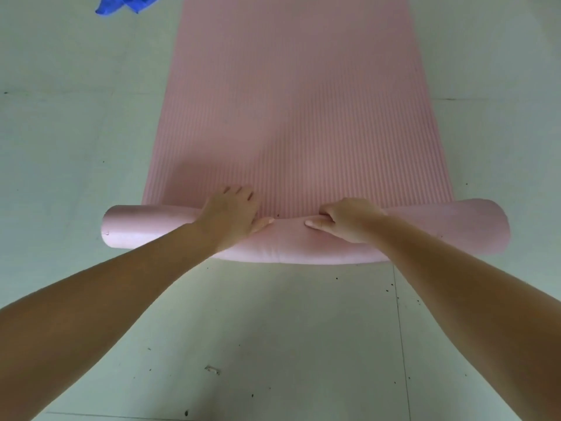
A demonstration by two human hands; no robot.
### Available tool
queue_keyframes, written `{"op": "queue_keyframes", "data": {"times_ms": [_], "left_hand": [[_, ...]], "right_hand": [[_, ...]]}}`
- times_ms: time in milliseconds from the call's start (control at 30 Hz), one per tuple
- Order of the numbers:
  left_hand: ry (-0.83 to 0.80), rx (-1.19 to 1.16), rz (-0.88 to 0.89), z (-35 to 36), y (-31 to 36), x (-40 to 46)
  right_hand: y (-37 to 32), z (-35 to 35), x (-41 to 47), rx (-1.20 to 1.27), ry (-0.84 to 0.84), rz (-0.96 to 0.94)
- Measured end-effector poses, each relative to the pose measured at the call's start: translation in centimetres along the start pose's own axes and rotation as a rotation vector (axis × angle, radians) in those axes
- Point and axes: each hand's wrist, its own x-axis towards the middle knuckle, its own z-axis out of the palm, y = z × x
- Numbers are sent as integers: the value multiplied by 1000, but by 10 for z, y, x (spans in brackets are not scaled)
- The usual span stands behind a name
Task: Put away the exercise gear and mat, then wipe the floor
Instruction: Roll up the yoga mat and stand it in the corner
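Head view, near to far: closest to me I see pale tiled floor (273,329) speckled with dark debris, crossed by both bare forearms reaching forward. Beyond it lies the rolled near end (303,241) of the pink ribbed foam exercise mat (291,101); my left hand (230,212) lies over the roll with fingers curved onto the flat ribbed surface, while my right hand (349,220) grips the roll, fingers curled and thumb pressed along it. Farther off the mat stretches flat, with crumpled blue cloth (124,4) at upper left.
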Motion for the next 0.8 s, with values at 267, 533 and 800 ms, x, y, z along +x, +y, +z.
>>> {"op": "queue_keyframes", "data": {"times_ms": [267, 533, 800], "left_hand": [[-145, 292, 70, 37, 26, -51], [-460, 12, 134, 4, 8, -9], [-6, 331, 55, -3, 0, -26]], "right_hand": [[-2, 26, -12, -100, 397, -1], [11, 53, -60, -403, 478, -250], [28, -51, -8, 380, -117, -36]]}}
